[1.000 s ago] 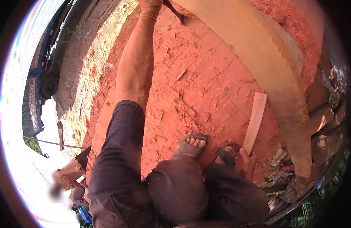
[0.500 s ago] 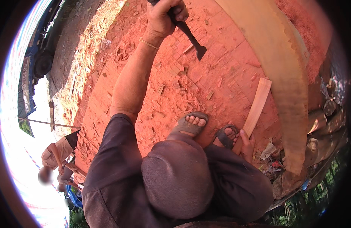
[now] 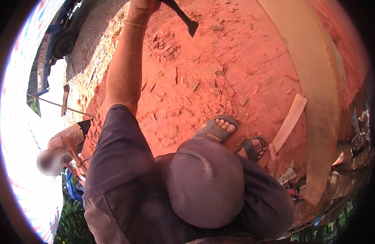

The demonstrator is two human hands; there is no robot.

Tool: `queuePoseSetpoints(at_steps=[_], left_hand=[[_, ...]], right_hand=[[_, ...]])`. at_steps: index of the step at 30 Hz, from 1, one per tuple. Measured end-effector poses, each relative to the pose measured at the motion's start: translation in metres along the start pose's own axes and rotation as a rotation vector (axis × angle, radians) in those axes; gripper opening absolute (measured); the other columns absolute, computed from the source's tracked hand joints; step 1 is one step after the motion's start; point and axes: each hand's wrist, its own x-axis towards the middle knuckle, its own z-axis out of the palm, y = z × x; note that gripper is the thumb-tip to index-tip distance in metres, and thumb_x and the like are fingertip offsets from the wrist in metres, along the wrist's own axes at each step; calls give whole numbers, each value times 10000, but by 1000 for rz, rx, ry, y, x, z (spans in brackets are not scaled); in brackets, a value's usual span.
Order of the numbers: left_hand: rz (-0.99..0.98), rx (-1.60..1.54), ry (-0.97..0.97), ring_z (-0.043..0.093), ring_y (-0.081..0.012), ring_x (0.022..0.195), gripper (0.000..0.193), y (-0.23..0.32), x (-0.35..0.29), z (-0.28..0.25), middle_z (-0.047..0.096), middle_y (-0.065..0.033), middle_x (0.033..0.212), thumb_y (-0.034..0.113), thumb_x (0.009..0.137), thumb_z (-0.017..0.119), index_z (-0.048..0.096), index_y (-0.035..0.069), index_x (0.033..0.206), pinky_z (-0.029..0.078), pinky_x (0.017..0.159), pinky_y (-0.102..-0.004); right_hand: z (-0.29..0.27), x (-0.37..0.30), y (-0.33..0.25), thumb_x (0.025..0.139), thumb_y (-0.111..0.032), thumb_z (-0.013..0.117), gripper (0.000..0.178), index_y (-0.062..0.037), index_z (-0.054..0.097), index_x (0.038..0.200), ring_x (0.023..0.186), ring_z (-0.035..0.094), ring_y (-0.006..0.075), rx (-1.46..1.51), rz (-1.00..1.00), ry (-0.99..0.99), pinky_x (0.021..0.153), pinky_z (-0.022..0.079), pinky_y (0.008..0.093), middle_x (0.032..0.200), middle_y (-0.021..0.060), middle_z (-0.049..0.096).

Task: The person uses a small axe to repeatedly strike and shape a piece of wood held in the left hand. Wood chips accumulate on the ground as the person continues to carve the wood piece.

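Daylight glares at the far left, where another person's arm (image 3: 67,138) reaches in beside a dark parked vehicle (image 3: 53,44), well apart from the work.

Next comes the person's own left arm, stretched straight up to the top edge. The left hand (image 3: 143,5) is wrapped tight around the handle of a hatchet (image 3: 190,27), though the frame cuts off most of the hand. The dark hatchet head hangs in the air above the ground, touching nothing.

Below it the red ground (image 3: 252,53) is strewn with wood chips (image 3: 203,81), thickest under the raised tool. Two sandalled feet (image 3: 220,127) stand side by side at the middle.

Just right of the feet, the right hand (image 3: 272,156) closes around the lower end of a pale plank (image 3: 291,118). The plank stands tilted, with its upper end leaning toward a large curved timber (image 3: 317,81) that sweeps down the right side.

By the look of it, this is the top of a chopping stroke, with the plank held steady as the piece being trimmed. A downward blow would need the blade to land on the plank well above the gripping fingers and clear of the toes. It would also need the right hand to keep the plank from twisting on impact.
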Motion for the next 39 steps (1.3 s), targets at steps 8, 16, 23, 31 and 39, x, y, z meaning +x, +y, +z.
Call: queuePoseSetpoints(at_steps=[8,16,23,31,39], left_hand=[[-70,308,304,450,-113,447,218,-7,-20,-118,476,7,583,141,872,641,499,122,708,403,439,-320],[-45,333,-145,444,-132,535,141,63,-32,-110,456,-7,656,133,894,646,525,96,831,383,531,-319],[-398,-153,-182,380,-111,546,168,-3,-114,-112,380,25,684,206,940,594,487,117,846,361,585,-309],[260,779,211,557,-119,598,136,14,-79,-131,596,-27,676,0,850,745,620,23,803,481,591,-291],[-116,-393,-128,377,-117,511,207,31,-158,-36,399,12,679,303,971,586,530,114,905,366,557,-330]], right_hand=[[-9,6,3,1002,-220,659,252,-21,563,1124,656,604,150,-50,-1,-33,560,526,288,810,69,614],[4,0,-1,1002,-221,658,273,-9,560,1145,662,598,140,-42,11,-27,565,525,288,798,63,601],[8,-5,-7,1000,-227,666,277,-14,559,1142,656,596,137,-53,7,9,562,522,281,808,71,611],[2,0,-2,983,-237,690,298,-26,563,1151,641,609,126,-48,-23,-9,551,513,262,769,58,633],[2,2,4,984,-269,700,271,-34,588,1057,677,628,143,-37,-24,24,563,536,281,814,62,644]])
